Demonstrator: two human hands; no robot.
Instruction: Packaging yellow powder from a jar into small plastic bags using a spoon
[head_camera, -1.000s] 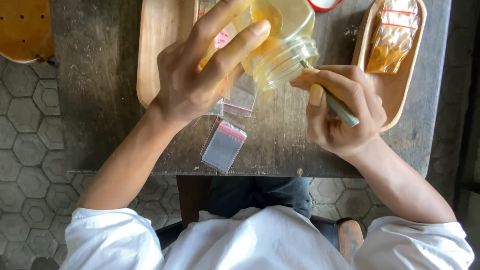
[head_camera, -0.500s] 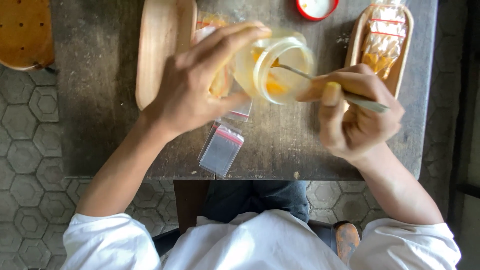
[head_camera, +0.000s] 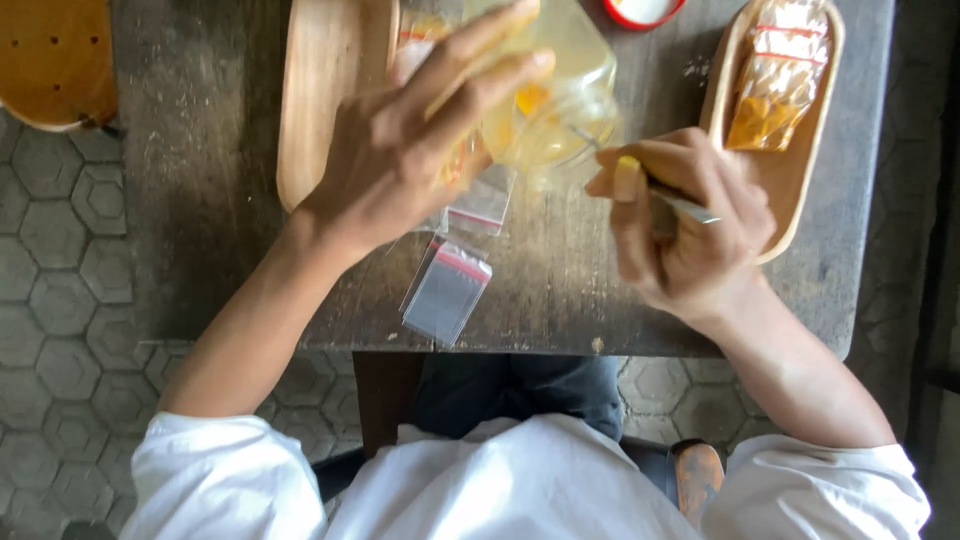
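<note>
Sitting at a small dark wooden table (head_camera: 250, 150), worn and scratched, the person shows a white shirt and dark trousers at the bottom edge; grey hexagon floor tiles (head_camera: 60, 300) lie to the left and under the table. A round wooden stool or seat (head_camera: 45, 60) sits at the top left corner.

Nearest on the table: an empty small clear zip bag with red strip (head_camera: 448, 292), lying flat near the front edge. A second flat bag (head_camera: 480, 205) lies just beyond it, partly under the left hand.

Left hand (head_camera: 400, 160) is wrapped around a clear glass jar (head_camera: 560, 110), fingers across its top side, jar tilted with its mouth toward the right hand, lifted above the table middle. Jar looks yellowish, with orange-yellow contents inside, blurred.

Right hand (head_camera: 680, 230) is clenched on a thin metal utensil (head_camera: 680, 200), tip pointing into the jar mouth; thumb tip stained yellow.

Farther back: a long empty wooden tray (head_camera: 320, 90) at left, an oval wooden tray (head_camera: 790, 180) at right carrying filled bags of orange pieces (head_camera: 770, 90), and a red lid (head_camera: 640, 12) at the top edge.
</note>
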